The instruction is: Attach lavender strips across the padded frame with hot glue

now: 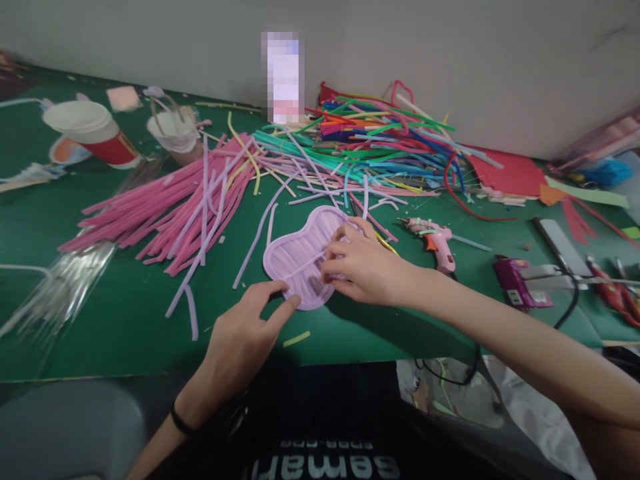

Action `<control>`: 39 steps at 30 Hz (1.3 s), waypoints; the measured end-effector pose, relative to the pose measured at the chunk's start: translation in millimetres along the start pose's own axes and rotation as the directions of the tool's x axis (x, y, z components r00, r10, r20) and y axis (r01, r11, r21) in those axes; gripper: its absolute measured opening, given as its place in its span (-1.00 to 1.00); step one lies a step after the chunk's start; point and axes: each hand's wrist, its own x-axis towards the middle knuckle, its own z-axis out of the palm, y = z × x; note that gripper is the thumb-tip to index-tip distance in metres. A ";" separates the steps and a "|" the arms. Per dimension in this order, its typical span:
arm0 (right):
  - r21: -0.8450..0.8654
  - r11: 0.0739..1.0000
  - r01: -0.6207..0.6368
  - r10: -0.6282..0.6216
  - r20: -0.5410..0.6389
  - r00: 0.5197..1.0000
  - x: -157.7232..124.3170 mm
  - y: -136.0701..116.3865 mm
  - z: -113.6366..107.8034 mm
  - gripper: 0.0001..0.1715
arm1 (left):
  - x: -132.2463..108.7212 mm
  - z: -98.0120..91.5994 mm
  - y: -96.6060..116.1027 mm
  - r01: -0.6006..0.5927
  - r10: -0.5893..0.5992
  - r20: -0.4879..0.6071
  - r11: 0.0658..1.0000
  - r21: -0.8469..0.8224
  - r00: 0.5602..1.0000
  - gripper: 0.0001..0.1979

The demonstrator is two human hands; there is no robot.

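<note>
A flat lilac shape made of pipe cleaners (295,257), with rounded lobes and a raised rim, lies on the green table. A lilac strip runs across its middle. My left hand (247,327) holds its near left edge, thumb and forefinger on the rim. Over the right part, my right hand (363,263) is curled, its fingertips gripping at the strip and surface; they hide that part of the shape. Behind my right hand, scissors with yellow handles (386,245) are partly covered. A short yellow piece (297,339) lies close to my left hand.
Pink pipe cleaners (175,200) spread at left, with multicoloured ones (370,140) behind. A pink glue gun (435,243), purple box (520,283) and power strip (560,243) stand at right. A paper cup (107,137) is back left; the table's front edge is near my body.
</note>
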 end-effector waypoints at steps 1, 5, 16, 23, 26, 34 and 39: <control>-0.001 1.000 0.004 -0.004 0.001 1.000 -0.8 -0.2 0.2 -0.79 | 1.1 -1.2 1.3 0.022 -0.022 0.008 1.000 -0.014 1.000 -0.79; -0.003 1.000 0.008 -0.008 0.009 1.000 -2.1 0.2 1.3 -0.80 | 4.2 -5.5 6.5 0.085 -0.085 0.003 0.993 -0.078 0.996 -0.84; -0.017 1.000 -0.002 0.003 0.052 0.999 1.1 1.5 0.4 -0.81 | -5.5 0.3 21.0 -0.059 0.061 0.016 0.988 -0.140 0.998 -0.67; -0.007 1.000 -0.003 0.003 0.064 0.998 0.0 3.1 -0.6 -0.80 | -5.0 5.1 22.1 -0.024 0.029 0.038 0.993 -0.118 0.999 -0.70; -0.002 1.000 -0.002 0.002 0.076 0.997 -0.5 3.6 -0.8 -0.79 | -3.9 4.2 22.4 -0.020 0.025 0.050 0.994 -0.106 0.998 -0.67; 0.014 1.000 0.006 -0.007 0.092 0.996 -1.1 6.6 -1.7 -0.78 | -1.6 5.1 22.1 -0.014 0.023 0.083 0.994 -0.108 0.996 -0.68; 0.006 1.000 0.000 -0.001 0.105 0.994 -3.5 11.3 -5.9 -0.81 | -1.5 4.8 22.8 -0.016 0.024 0.076 0.996 -0.092 0.997 -0.68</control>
